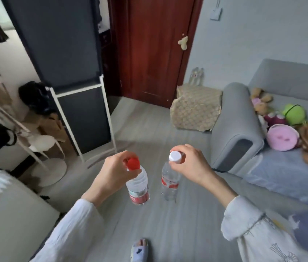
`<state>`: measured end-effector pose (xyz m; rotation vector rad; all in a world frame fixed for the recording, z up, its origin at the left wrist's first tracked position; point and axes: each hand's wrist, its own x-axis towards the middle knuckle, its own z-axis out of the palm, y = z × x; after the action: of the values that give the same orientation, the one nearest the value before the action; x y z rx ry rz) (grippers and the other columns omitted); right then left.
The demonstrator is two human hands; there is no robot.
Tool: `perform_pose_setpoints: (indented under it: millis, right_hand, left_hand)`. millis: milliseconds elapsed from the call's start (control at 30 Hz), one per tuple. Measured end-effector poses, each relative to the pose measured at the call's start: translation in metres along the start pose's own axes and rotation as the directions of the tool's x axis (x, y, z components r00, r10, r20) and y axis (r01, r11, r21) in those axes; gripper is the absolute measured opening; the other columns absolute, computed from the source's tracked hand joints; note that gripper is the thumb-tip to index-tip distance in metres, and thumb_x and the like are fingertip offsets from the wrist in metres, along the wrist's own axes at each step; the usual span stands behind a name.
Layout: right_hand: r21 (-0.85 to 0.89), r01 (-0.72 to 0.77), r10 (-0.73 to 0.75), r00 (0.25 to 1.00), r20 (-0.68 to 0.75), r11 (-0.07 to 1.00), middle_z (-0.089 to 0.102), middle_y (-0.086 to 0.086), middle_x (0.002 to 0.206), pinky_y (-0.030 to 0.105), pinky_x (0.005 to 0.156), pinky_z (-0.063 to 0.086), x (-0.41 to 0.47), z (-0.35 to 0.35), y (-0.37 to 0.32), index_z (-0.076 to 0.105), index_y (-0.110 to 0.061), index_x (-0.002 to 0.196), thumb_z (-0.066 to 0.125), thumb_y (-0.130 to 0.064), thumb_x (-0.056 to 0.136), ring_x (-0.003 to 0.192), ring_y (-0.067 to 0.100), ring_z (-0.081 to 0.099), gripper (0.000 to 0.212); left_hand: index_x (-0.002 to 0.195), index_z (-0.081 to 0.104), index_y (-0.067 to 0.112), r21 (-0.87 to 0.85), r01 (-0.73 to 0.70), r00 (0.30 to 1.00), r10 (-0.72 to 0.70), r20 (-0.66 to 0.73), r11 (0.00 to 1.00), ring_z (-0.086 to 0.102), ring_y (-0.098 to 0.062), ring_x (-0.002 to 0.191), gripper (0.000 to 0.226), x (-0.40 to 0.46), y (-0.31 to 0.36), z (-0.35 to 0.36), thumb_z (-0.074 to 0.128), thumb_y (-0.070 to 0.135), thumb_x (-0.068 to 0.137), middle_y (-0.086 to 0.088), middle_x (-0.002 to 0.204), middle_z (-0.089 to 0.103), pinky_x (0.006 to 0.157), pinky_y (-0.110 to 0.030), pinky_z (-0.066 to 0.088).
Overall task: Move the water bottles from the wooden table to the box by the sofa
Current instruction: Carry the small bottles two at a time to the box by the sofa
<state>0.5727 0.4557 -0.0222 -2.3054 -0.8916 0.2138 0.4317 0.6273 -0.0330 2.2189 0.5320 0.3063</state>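
Note:
My left hand [111,173] grips a clear water bottle with a red cap [137,186] by its neck, and the bottle hangs over the grey floor. My right hand [189,163] holds a second clear bottle with a white cap [169,183] the same way, just to the right. Both bottles carry red labels. Ahead, beside the sofa's armrest, stands a box covered in beige patterned paper [194,108]. Several clear bottles [196,75] stand on top at its back, against the wall.
A grey sofa [238,125] with several plush toys runs along the right. A dark red door [155,50] is behind the box. A dark wardrobe with a white frame [85,103] and a cluttered rack stand left. My slippered foot [140,248] shows below.

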Motion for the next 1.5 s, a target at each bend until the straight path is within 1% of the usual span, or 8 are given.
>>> perform_pose_setpoints:
  millis: [133,300,500,733,933,1133,1367,1500]
  right_hand:
    - [-0.015,-0.085,0.084,0.995,-0.060,0.996,0.059,0.005,0.093,0.020,0.071,0.036,0.075,-0.021,0.044,0.064,-0.018,0.091,0.067,-0.013,0.069,0.085,0.024,0.059,0.023]
    - [0.007,-0.152,0.151,0.980,-0.132,0.988,0.058,0.006,0.093,0.016,0.071,0.033,0.161,-0.047,0.095,0.064,-0.014,0.095,0.066,-0.007,0.068,0.085,0.023,0.057,0.027]
    - [0.045,-0.174,0.179,0.973,-0.148,0.984,0.063,0.008,0.093,0.016,0.071,0.034,0.274,-0.077,0.161,0.064,-0.014,0.091,0.065,-0.009,0.067,0.085,0.020,0.057,0.024]
    - [0.082,-0.197,0.205,0.973,-0.103,0.977,0.060,0.002,0.089,0.013,0.066,0.032,0.418,-0.132,0.252,0.064,-0.013,0.088,0.066,-0.010,0.068,0.079,0.014,0.053,0.021]
    - [0.057,-0.211,0.216,0.971,-0.105,0.976,0.057,0.003,0.095,0.020,0.074,0.039,0.539,-0.180,0.313,0.062,-0.016,0.090,0.067,-0.011,0.068,0.082,0.014,0.053,0.023]
    - [0.063,-0.245,0.252,0.957,-0.141,0.967,0.059,0.002,0.096,0.018,0.069,0.037,0.659,-0.220,0.380,0.062,-0.017,0.094,0.069,-0.013,0.068,0.079,0.013,0.053,0.027]
    - [0.106,-0.345,0.355,0.929,-0.100,0.933,0.061,-0.002,0.094,0.012,0.065,0.040,0.794,-0.245,0.465,0.063,-0.024,0.090,0.070,-0.019,0.067,0.079,0.009,0.057,0.024]
    - [0.048,-0.386,0.388,0.918,-0.081,0.921,0.057,-0.004,0.089,0.004,0.060,0.034,0.863,-0.260,0.506,0.063,-0.022,0.090,0.070,-0.016,0.067,0.075,0.009,0.053,0.025]
  left_hand:
    - [0.090,0.064,0.026,0.012,-0.059,0.992,0.057,0.109,0.998,0.059,-0.006,0.076,0.027,0.106,0.014,0.022,0.072,0.017,0.066,0.018,0.077,0.061,0.063,-0.001,0.039]
    - [0.095,0.064,0.022,0.009,-0.112,0.981,0.109,0.162,0.994,0.064,-0.017,0.086,0.032,0.221,0.036,0.046,0.074,0.014,0.066,0.009,0.087,0.065,0.081,-0.028,0.050]
    - [0.093,0.064,0.025,-0.027,-0.111,0.980,0.114,0.162,0.993,0.064,-0.015,0.083,0.031,0.358,0.053,0.090,0.075,0.016,0.066,0.009,0.084,0.066,0.069,-0.010,0.042]
    - [0.094,0.065,0.023,-0.063,-0.114,0.972,0.124,0.199,0.992,0.065,-0.012,0.084,0.031,0.525,0.087,0.147,0.076,0.013,0.067,0.008,0.089,0.068,0.070,0.000,0.044]
    - [0.092,0.063,0.025,-0.081,-0.099,0.980,0.111,0.164,0.992,0.063,-0.010,0.084,0.032,0.652,0.122,0.181,0.078,0.013,0.066,0.009,0.092,0.066,0.077,-0.014,0.049]
    - [0.090,0.062,0.031,-0.117,-0.109,0.973,0.130,0.193,0.987,0.063,-0.011,0.085,0.032,0.785,0.150,0.221,0.077,0.014,0.067,0.017,0.087,0.063,0.079,-0.016,0.048]
    - [0.084,0.059,0.039,-0.110,-0.106,0.949,0.134,0.287,0.988,0.063,-0.013,0.085,0.034,0.949,0.152,0.289,0.078,0.017,0.066,0.015,0.087,0.064,0.077,-0.020,0.050]
    - [0.089,0.061,0.031,-0.080,-0.100,0.933,0.121,0.338,0.992,0.062,-0.012,0.087,0.031,1.034,0.159,0.326,0.077,0.018,0.066,0.012,0.092,0.063,0.081,-0.020,0.050]
